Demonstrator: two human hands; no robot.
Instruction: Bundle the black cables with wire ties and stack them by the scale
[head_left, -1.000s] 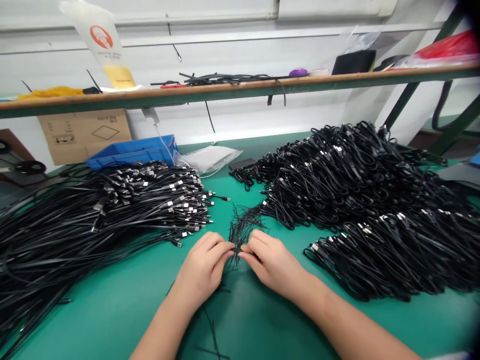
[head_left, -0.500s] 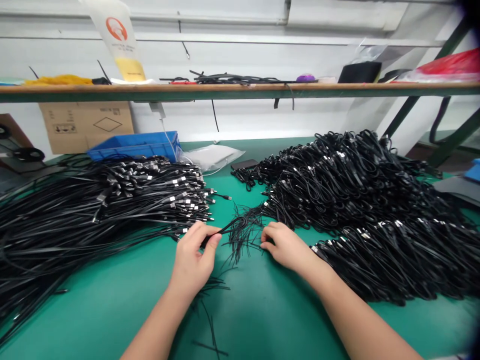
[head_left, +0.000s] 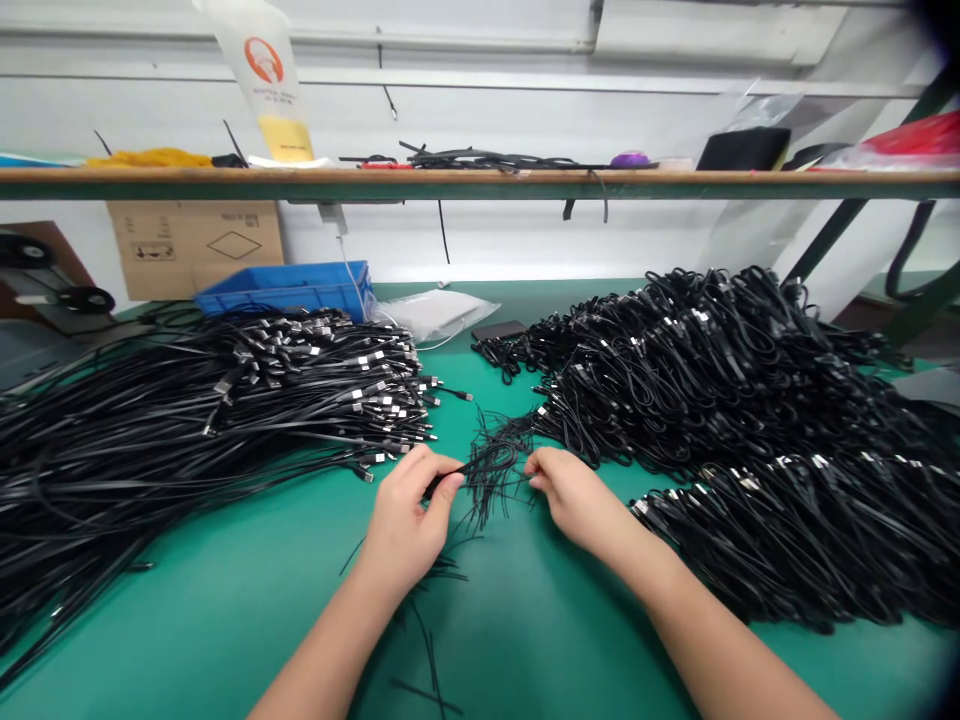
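My left hand (head_left: 414, 510) pinches a folded black USB cable (head_left: 474, 468) between thumb and fingers; part of it is hidden by the hand. Just right of it, my right hand (head_left: 566, 490) has thumb and fingertips pressed together around what looks like the end of a thin black tie (head_left: 523, 480). Under and between the hands lies a loose heap of thin black ties (head_left: 491, 500). Straight USB cables (head_left: 300, 400) with metal plugs are piled to the left. Bundled, looped cables (head_left: 675, 370) form a large heap on the right, with a row of more bundles (head_left: 780, 530) nearer me.
A blue crate (head_left: 292, 288) and a clear plastic bag (head_left: 439, 310) stand behind the cables, beside a cardboard box (head_left: 195, 245). Above runs a shelf (head_left: 480, 185) bearing a plastic cup (head_left: 274, 85) and black strips. The green tabletop (head_left: 285, 590) shows in front.
The view has shifted slightly, so the scene sits a little further right. My right fingertips have closed at the thin tie beside the cable; my left hand keeps its hold.
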